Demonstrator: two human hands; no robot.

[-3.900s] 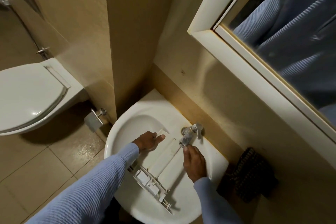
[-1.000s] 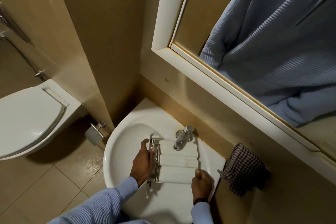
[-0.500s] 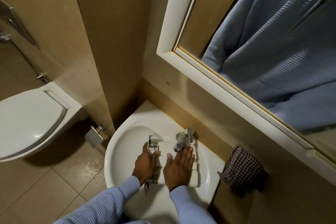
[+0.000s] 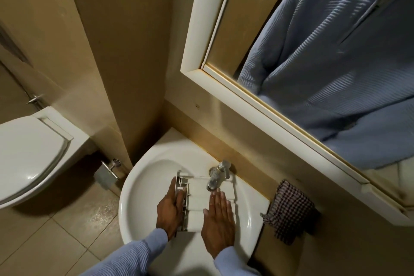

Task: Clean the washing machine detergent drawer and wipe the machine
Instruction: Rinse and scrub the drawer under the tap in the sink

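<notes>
Drawer [image 4: 200, 194] across sink [image 4: 143, 186], front leftward in left hand [image 4: 169, 208], right hand [image 4: 218, 224] flat atop.

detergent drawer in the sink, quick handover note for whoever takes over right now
Left hand: holds the left end of the detergent drawer.
Right hand: flat, fingers straight, pressing on the drawer's top.
Where: the drawer lies in the sink under the tap. A checked cloth hangs to the right of the sink.
Done: the drawer is out of the machine and at the sink. I cannot tell if water is running.
Left: finish washing the drawer, refit it, then wipe the machine, which is not in view.
</notes>
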